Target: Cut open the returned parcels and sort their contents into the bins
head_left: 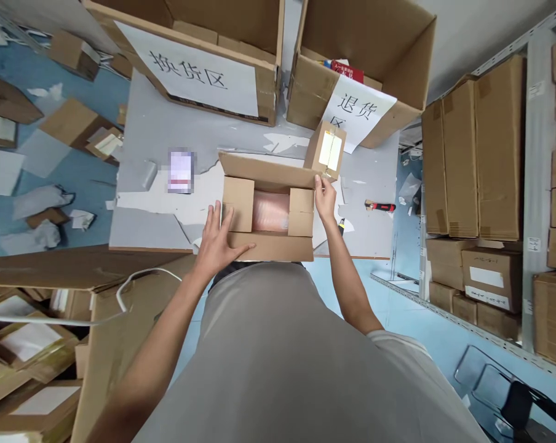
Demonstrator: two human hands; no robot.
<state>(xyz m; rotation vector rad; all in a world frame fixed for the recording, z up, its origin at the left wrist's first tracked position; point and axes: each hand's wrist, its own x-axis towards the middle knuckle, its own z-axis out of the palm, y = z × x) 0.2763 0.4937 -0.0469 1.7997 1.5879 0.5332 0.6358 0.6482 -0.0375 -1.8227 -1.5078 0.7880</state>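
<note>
A cardboard box (238,203) lies at the table's front edge with its long flaps spread and its short end flaps folded in. Between those end flaps shows a pinkish, shiny plastic-looking item (271,211). My left hand (218,240) rests on the box's left front corner, fingers spread and thumb along the near flap. At the far right corner, my right hand (325,197) pinches the end of the far flap between thumb and fingers. A small taped carton (326,151) with a white label stands just behind that hand. Partly hidden by my right forearm is a yellow-and-black tool (341,226).
Two large open cartons with paper signs, one left (213,67) and one right (361,92), stand at the back. A red-and-black utility knife (380,206) lies on the right. A blurred-out rectangular item (181,170) is on the left. Stacked boxes (499,147) fill the right shelf.
</note>
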